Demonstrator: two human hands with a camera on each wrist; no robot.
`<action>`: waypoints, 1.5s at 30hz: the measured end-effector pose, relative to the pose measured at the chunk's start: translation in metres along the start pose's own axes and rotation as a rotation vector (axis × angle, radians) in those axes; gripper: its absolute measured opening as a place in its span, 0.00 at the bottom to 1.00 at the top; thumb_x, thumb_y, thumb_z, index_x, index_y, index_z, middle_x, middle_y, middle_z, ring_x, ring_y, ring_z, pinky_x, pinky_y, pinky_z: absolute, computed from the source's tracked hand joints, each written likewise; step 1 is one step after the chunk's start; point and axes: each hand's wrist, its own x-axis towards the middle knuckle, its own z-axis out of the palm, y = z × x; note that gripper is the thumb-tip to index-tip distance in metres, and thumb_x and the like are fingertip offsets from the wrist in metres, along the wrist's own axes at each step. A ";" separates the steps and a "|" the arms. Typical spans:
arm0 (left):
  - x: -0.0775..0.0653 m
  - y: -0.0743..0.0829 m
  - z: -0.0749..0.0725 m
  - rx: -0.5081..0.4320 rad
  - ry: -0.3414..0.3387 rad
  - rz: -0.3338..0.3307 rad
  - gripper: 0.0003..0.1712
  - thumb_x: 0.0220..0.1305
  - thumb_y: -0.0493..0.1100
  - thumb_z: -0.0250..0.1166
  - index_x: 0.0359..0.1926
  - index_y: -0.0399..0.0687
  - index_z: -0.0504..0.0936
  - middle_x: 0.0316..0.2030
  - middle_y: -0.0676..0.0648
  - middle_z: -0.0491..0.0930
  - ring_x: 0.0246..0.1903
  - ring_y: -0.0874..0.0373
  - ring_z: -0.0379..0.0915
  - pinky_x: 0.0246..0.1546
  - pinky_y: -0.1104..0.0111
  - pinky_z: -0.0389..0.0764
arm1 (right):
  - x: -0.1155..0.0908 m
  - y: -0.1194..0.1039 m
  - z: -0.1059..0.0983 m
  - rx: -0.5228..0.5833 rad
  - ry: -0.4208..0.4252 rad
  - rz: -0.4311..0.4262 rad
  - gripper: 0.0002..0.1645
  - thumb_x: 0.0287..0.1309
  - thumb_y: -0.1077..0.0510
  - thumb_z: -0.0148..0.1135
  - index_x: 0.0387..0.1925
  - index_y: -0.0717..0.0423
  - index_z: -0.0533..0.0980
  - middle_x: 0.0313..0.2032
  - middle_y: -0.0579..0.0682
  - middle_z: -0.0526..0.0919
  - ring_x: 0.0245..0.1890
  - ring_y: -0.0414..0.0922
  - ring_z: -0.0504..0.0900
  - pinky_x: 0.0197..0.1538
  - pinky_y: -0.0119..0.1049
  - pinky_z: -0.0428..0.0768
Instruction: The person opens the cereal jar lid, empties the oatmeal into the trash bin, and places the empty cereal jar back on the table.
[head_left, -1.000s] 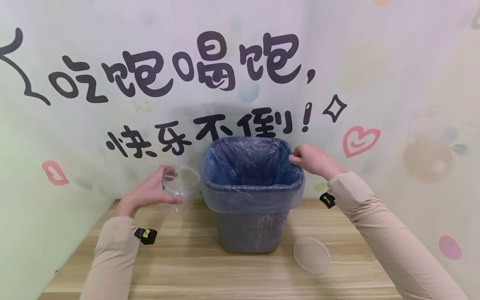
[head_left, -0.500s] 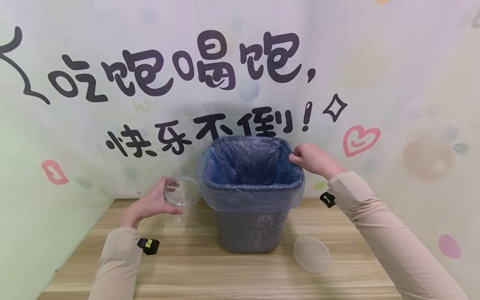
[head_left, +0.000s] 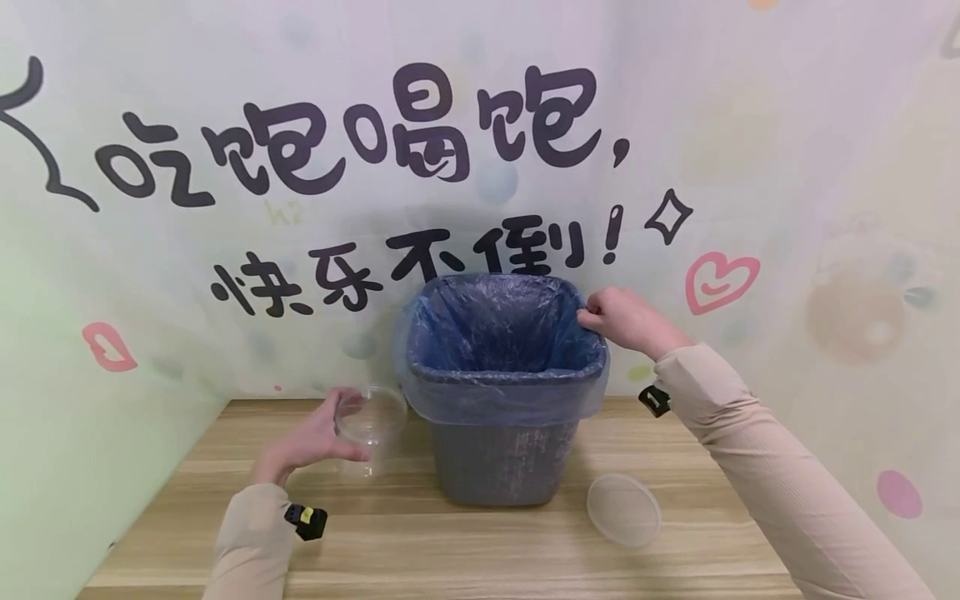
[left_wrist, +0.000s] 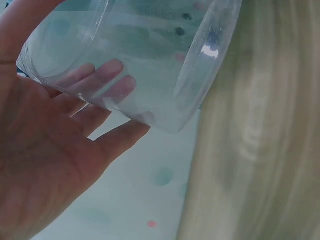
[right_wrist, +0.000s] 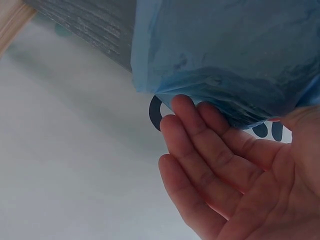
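Note:
My left hand [head_left: 318, 437] holds a clear round plastic container [head_left: 375, 421] upright, low over the table to the left of the trash can. In the left wrist view, the fingers [left_wrist: 120, 90] wrap around the side of the container [left_wrist: 150, 65]. The grey trash can [head_left: 502, 467] stands at the middle back, lined with a translucent blue trash bag [head_left: 506, 400] folded over its rim. At the can's right rim, my right hand [head_left: 626, 318] grips the edge, thumb over the bag. The right wrist view shows its fingers [right_wrist: 200, 145] beneath the bag's folded edge.
A flat round translucent lid [head_left: 624, 510] lies on the wooden table [head_left: 420, 554], right of the can's base. Behind the can rises a pale wall [head_left: 795, 167] with black lettering, close to the table's back edge.
My left hand has lowered the container and shifted it slightly right, toward the table beside the trash can. My right hand, the can and the lid have stayed put.

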 end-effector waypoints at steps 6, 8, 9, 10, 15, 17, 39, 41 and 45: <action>-0.004 -0.010 0.009 -0.050 -0.055 -0.009 0.54 0.40 0.36 0.78 0.63 0.29 0.52 0.63 0.23 0.57 0.64 0.25 0.51 0.59 0.37 0.59 | 0.000 0.001 0.000 -0.003 0.010 -0.005 0.24 0.63 0.59 0.51 0.12 0.51 0.58 0.13 0.43 0.57 0.15 0.40 0.58 0.26 0.35 0.61; -0.005 -0.013 0.012 -0.051 -0.059 -0.010 0.54 0.40 0.36 0.78 0.63 0.29 0.53 0.63 0.22 0.57 0.64 0.25 0.51 0.60 0.37 0.58 | -0.001 0.001 0.000 0.001 0.008 -0.004 0.24 0.63 0.59 0.51 0.12 0.51 0.58 0.13 0.43 0.57 0.15 0.40 0.57 0.26 0.35 0.61; -0.005 -0.015 0.013 -0.046 -0.059 -0.013 0.54 0.40 0.36 0.78 0.63 0.29 0.53 0.63 0.22 0.57 0.64 0.26 0.50 0.60 0.38 0.57 | -0.001 0.001 0.000 0.003 0.008 -0.004 0.24 0.63 0.59 0.51 0.12 0.51 0.58 0.13 0.43 0.58 0.15 0.40 0.57 0.26 0.35 0.61; -0.005 -0.016 0.014 -0.047 -0.060 -0.008 0.54 0.40 0.36 0.78 0.63 0.29 0.52 0.63 0.22 0.57 0.64 0.26 0.50 0.61 0.38 0.56 | -0.001 0.001 0.000 0.005 0.007 -0.003 0.24 0.63 0.59 0.51 0.13 0.51 0.58 0.13 0.43 0.58 0.15 0.40 0.57 0.26 0.35 0.61; -0.007 -0.023 0.017 -0.096 -0.076 0.014 0.56 0.40 0.36 0.79 0.63 0.27 0.51 0.64 0.21 0.55 0.65 0.25 0.47 0.61 0.38 0.53 | 0.000 0.000 -0.001 0.005 0.004 0.001 0.24 0.64 0.59 0.51 0.13 0.51 0.58 0.13 0.43 0.58 0.15 0.40 0.58 0.27 0.35 0.62; -0.008 -0.025 0.017 -0.114 -0.086 0.015 0.56 0.40 0.35 0.79 0.63 0.27 0.51 0.64 0.21 0.55 0.65 0.25 0.47 0.62 0.38 0.53 | 0.000 0.000 -0.001 0.005 0.003 0.002 0.24 0.64 0.59 0.51 0.13 0.51 0.59 0.13 0.43 0.58 0.15 0.40 0.58 0.27 0.35 0.62; -0.022 -0.024 0.011 -0.095 -0.183 -0.001 0.62 0.40 0.35 0.78 0.67 0.26 0.44 0.64 0.20 0.52 0.62 0.23 0.49 0.59 0.35 0.55 | -0.002 0.001 0.000 0.026 0.021 -0.011 0.24 0.64 0.58 0.52 0.13 0.50 0.59 0.12 0.43 0.59 0.15 0.40 0.58 0.26 0.35 0.61; -0.023 -0.020 0.008 -0.085 -0.177 -0.017 0.64 0.40 0.36 0.79 0.68 0.27 0.43 0.64 0.20 0.53 0.62 0.23 0.50 0.59 0.35 0.57 | -0.002 0.002 0.000 0.032 0.020 -0.008 0.24 0.64 0.58 0.52 0.13 0.51 0.59 0.12 0.43 0.59 0.15 0.40 0.58 0.26 0.35 0.61; -0.024 -0.015 0.002 -0.073 -0.179 -0.009 0.66 0.39 0.35 0.79 0.70 0.28 0.42 0.66 0.21 0.51 0.64 0.23 0.46 0.60 0.34 0.52 | -0.001 0.003 0.001 0.038 0.018 -0.004 0.24 0.64 0.58 0.52 0.13 0.51 0.59 0.12 0.43 0.59 0.15 0.40 0.58 0.26 0.35 0.60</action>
